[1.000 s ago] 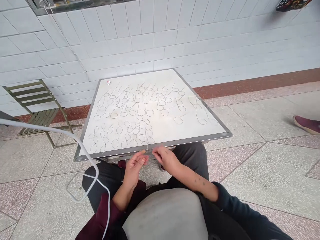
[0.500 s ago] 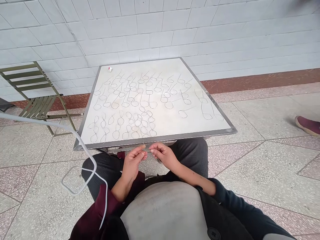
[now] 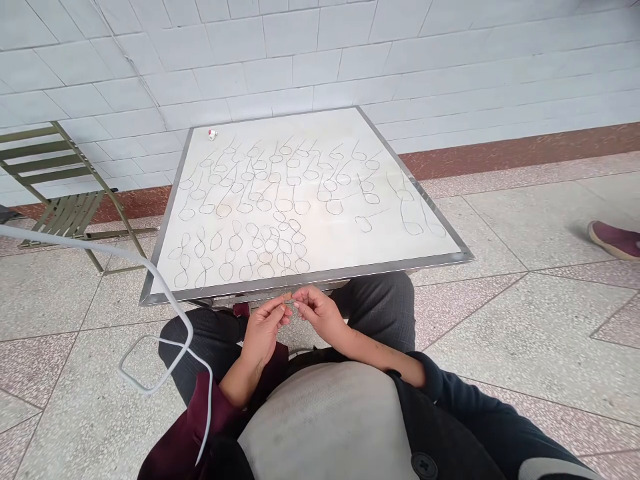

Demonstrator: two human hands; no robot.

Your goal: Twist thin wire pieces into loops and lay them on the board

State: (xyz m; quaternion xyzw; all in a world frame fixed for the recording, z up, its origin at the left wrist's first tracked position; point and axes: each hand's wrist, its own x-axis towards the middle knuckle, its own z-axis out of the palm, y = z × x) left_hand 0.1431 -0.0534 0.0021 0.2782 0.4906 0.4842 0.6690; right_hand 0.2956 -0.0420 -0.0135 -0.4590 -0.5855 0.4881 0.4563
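My left hand is closed in a pinch on a thin wire, just in front of the table's near edge. The wire stands up from the fingertips and overlaps the edge in view. My right hand is also closed, its thumb and forefinger pinched at the same spot; whatever they grip is too small to make out. The fingertips of both hands nearly touch. On the white table lie many looped thin wires, long-tailed ones behind and double-looped ones at the front left.
A small white and red object sits at the table's far left corner. A green folding chair stands at the left. A pale cable hangs across the left foreground. Another person's shoe is on the floor at the right.
My right hand has moved slightly left, closer to my left fingertips. The view has shifted a little. The wire is still in my left hand.
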